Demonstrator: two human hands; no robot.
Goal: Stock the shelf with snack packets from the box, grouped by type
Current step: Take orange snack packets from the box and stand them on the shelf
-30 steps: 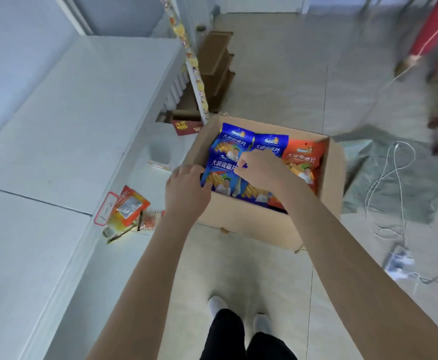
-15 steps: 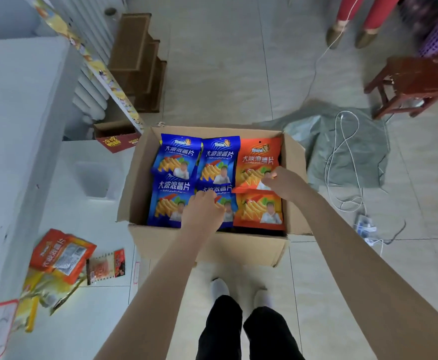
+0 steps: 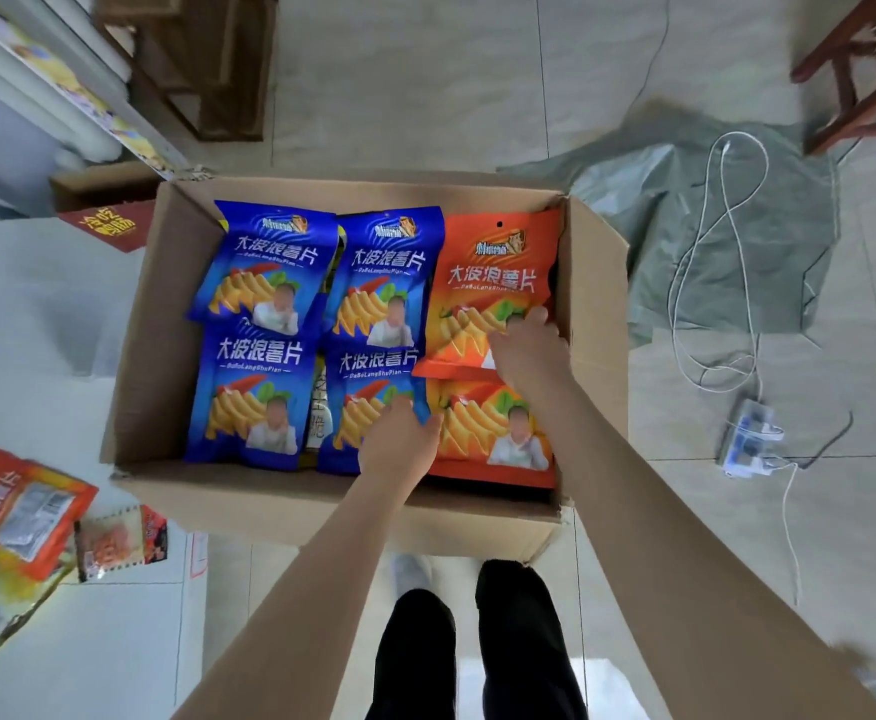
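Both moved into the box [image 3: 165, 356]: left grip [image 3: 399, 444] pinches 6 o'clock blue packet [image 3: 373, 363], right grip [image 3: 529, 356] 3 o'clock orange packet [image 3: 487, 272]; lift likely next.

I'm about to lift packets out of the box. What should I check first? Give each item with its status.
1. Right hand has the far orange packet: ok, fingers curl on its lower edge.
2. Left hand grip: cannot tell; it sits where the near blue packet meets the near orange packet.
3. One type per hand: cannot tell, for that reason.
4. Box open, flaps clear: ok.
5. Floor clear for stepping: probably not ok, white cable loops to the right.
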